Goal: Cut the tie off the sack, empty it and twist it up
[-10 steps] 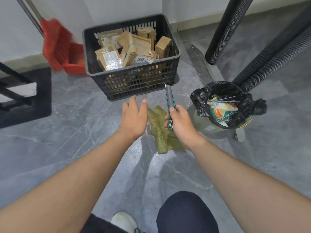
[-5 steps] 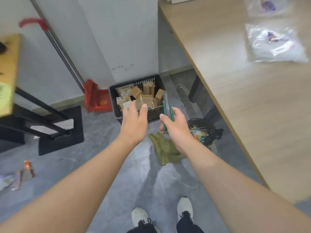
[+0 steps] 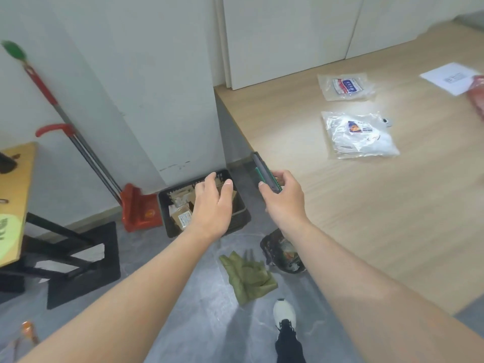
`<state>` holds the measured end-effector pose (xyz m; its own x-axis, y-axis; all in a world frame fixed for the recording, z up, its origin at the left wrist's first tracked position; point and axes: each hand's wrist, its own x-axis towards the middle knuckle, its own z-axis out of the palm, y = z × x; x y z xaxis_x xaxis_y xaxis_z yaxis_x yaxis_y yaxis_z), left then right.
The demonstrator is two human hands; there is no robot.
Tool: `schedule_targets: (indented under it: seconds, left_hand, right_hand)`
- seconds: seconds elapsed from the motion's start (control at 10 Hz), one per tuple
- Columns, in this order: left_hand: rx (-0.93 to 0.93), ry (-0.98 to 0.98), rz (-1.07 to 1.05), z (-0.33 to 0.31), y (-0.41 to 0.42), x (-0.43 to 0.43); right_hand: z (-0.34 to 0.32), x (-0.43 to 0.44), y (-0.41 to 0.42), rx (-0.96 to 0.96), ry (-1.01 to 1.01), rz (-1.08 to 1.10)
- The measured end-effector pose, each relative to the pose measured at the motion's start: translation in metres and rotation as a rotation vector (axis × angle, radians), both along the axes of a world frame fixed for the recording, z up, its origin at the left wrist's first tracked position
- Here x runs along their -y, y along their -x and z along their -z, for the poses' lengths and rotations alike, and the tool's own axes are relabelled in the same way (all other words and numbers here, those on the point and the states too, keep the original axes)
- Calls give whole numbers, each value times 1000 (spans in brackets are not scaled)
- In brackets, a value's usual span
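The olive-green sack (image 3: 247, 277) lies twisted and crumpled on the grey floor, well below both hands. My right hand (image 3: 284, 199) grips a grey and green utility knife (image 3: 265, 172) that points up and away, level with the left edge of the wooden table (image 3: 366, 205). My left hand (image 3: 213, 208) hovers empty with fingers apart over the black crate (image 3: 170, 221), which holds several cardboard parcels.
A bin lined with a black bag (image 3: 284, 254) stands by the sack, partly behind my right arm. A red dustpan and broom (image 3: 137, 209) lean on the wall. Clear plastic packets (image 3: 358, 137) and a paper sheet lie on the table. A dark stand (image 3: 78, 260) is at left.
I have risen from a crouch, so the view has lifted and the floor items look farther away. Both hands came up from the sack; the knife now sits level with the table edge.
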<state>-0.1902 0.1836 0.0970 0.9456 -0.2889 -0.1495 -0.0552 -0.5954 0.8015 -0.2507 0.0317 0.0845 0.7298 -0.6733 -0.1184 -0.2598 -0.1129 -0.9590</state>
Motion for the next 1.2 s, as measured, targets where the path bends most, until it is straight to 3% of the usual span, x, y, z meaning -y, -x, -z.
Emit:
schedule_targets:
  seconds: [0.2,0.5,1.0,1.2]
  left_hand:
    - [-29,-41,-53,25,-39,76]
    - [-122,-106,-47,59,-88,160]
    - [-249,-143,60,166,-182,223]
    - [-258,-156,45,168,-185,224]
  right_hand:
    - [28,81,-47,-29,134,-33]
    - [71,175,-93,-248,310,-62]
    - [171,227,-168,-385,328,-30]
    - [178,225,-166,-416,341,-46]
